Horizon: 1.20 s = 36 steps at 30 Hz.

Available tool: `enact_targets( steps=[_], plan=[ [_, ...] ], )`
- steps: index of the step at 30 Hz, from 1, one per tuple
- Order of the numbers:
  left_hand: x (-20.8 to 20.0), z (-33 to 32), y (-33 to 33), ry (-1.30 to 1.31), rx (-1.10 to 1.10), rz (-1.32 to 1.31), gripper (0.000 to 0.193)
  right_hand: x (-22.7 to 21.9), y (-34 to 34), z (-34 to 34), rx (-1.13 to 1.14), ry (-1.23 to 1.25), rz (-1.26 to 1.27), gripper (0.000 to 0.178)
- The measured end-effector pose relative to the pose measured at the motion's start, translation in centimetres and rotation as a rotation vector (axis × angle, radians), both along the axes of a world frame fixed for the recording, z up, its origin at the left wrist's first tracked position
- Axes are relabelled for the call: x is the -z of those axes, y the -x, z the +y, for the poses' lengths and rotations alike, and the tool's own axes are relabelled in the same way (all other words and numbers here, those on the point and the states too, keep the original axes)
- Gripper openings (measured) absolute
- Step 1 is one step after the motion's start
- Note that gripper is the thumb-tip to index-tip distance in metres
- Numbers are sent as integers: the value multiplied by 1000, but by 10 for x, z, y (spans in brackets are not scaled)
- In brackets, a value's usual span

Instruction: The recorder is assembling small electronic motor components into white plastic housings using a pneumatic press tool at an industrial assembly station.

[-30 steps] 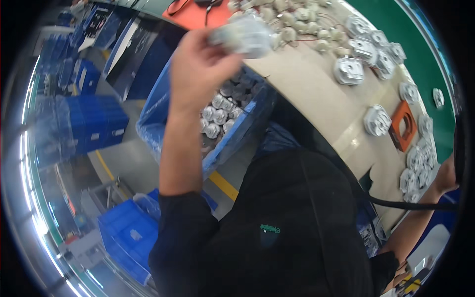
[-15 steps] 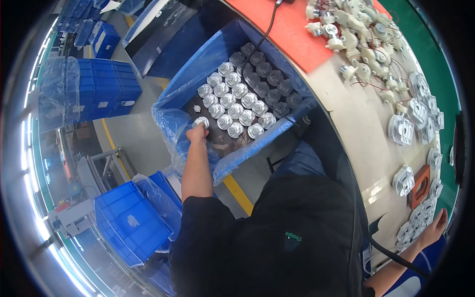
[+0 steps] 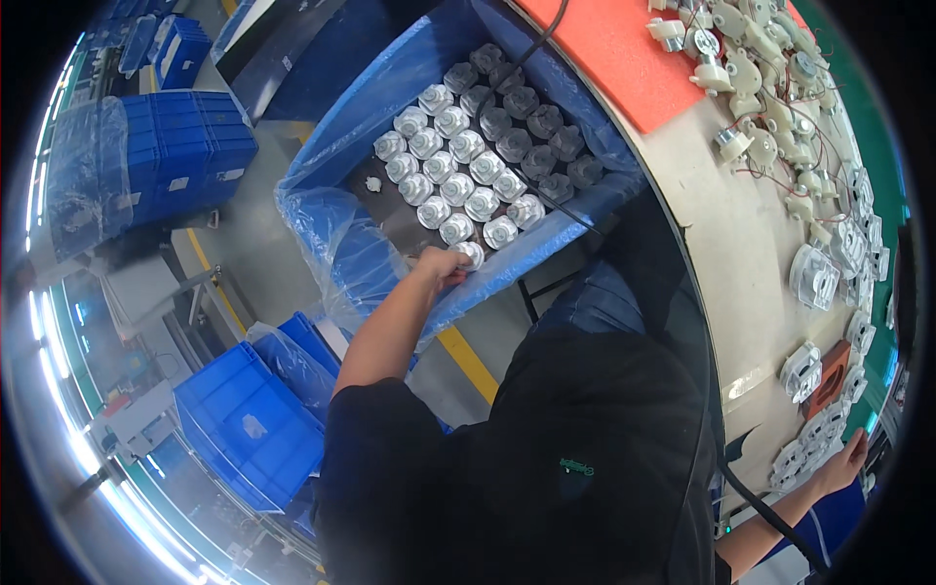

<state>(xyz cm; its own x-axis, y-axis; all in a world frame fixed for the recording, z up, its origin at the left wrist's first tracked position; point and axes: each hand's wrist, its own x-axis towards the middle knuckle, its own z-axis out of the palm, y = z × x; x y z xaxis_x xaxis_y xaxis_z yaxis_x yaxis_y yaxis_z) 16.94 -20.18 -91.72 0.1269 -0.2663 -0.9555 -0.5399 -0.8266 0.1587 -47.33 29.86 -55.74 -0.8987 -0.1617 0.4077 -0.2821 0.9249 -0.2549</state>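
Observation:
My left hand reaches into a bin lined with blue plastic film and grips a white round part at the near edge of the rows. Several similar white, silvery-topped parts stand in rows on a dark brown sheet inside. A small white piece lies apart, left of the rows. At the far right, my right hand is beside the bench edge, close to a cluster of white housings. Its fingers look stretched out, with nothing visible in them.
On the bench, cream pump-like pieces with red wires lie heaped by an orange mat. A red-brown block sits among white housings. A black cable hangs over the bin. Blue crates stand at left.
My left hand has moved right and slightly nearer along the bin, carrying the white round part from the left side to the near end of the rows. My right hand has shifted slightly downward.

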Motion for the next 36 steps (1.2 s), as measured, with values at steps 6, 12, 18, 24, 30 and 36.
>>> enact_targets(
  steps=[6, 12, 18, 24, 30, 36],
  plan=[
    [7, 4, 19, 94, 209, -130, 49, 10, 14, 31, -65, 146, -72, 38],
    [6, -15, -12, 108, 859, -145, 58, 11, -10, 2, -52, 151, -134, 36],
    [53, -171, -90, 377, 595, -504, 43, -15, -28, 2, 52, 311, -161, 32],
    [98, -196, -134, 516, -201, -123, 40, 26, -28, -75, 3, 92, -2, 26],
    [65, -188, -80, 588, -89, -195, 37, 6, 33, -85, -114, 346, -119, 39],
    [-20, -171, -75, 812, -22, -231, 34, 46, 134, -90, -148, 398, -317, 55]
  ],
)
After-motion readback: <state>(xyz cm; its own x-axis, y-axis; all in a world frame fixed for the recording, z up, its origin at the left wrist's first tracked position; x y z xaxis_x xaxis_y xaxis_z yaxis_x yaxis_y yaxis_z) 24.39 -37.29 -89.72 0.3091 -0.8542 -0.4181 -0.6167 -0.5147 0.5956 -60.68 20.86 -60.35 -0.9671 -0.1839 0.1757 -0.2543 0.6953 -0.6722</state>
